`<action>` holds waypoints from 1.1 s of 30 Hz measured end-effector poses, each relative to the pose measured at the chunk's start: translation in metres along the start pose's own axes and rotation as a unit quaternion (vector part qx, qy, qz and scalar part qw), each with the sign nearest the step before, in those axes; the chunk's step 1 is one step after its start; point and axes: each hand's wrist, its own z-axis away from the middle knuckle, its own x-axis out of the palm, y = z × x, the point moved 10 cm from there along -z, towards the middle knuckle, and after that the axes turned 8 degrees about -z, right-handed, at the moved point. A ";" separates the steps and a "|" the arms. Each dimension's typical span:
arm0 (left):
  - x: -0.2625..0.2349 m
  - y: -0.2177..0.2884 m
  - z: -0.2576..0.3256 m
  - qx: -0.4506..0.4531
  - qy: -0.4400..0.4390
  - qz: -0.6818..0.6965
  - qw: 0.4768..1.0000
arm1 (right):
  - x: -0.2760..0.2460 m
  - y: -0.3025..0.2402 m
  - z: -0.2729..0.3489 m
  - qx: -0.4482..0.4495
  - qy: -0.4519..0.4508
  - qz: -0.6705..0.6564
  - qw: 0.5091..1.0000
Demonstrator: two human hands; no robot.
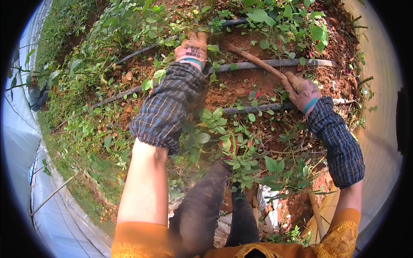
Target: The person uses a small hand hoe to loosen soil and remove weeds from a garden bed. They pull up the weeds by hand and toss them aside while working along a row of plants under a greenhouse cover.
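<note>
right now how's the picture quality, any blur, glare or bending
Head view: fisheye bows the plastic sheeting and blackens the corners; bright light falls on the left forearm; the dark trousers look soft and hazy, while the right hand and wooden stick look fairly sharp.

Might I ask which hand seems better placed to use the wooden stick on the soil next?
Probably the right hand: it grips the wooden stick, which slants over red soil, while the left hand reaches among green leaves, apart from the stick.
</note>
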 end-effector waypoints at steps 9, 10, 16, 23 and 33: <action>0.013 -0.021 -0.002 -0.038 -0.090 0.056 0.994 | -0.109 -0.041 0.050 0.038 -0.090 -0.035 0.995; 0.013 -0.022 -0.001 -0.036 -0.085 0.060 0.994 | -0.115 -0.042 0.051 0.058 -0.098 -0.065 0.991; 0.011 -0.017 -0.010 0.017 -0.067 0.045 0.997 | -0.018 -0.034 -0.028 0.042 -0.129 -0.019 0.991; 0.006 -0.003 0.008 0.064 -0.040 0.056 0.996 | -0.024 -0.022 -0.008 0.016 -0.087 0.026 0.996; 0.007 0.004 -0.009 0.127 -0.120 0.091 0.980 | -0.080 -0.074 -0.052 0.031 -0.226 -0.052 0.972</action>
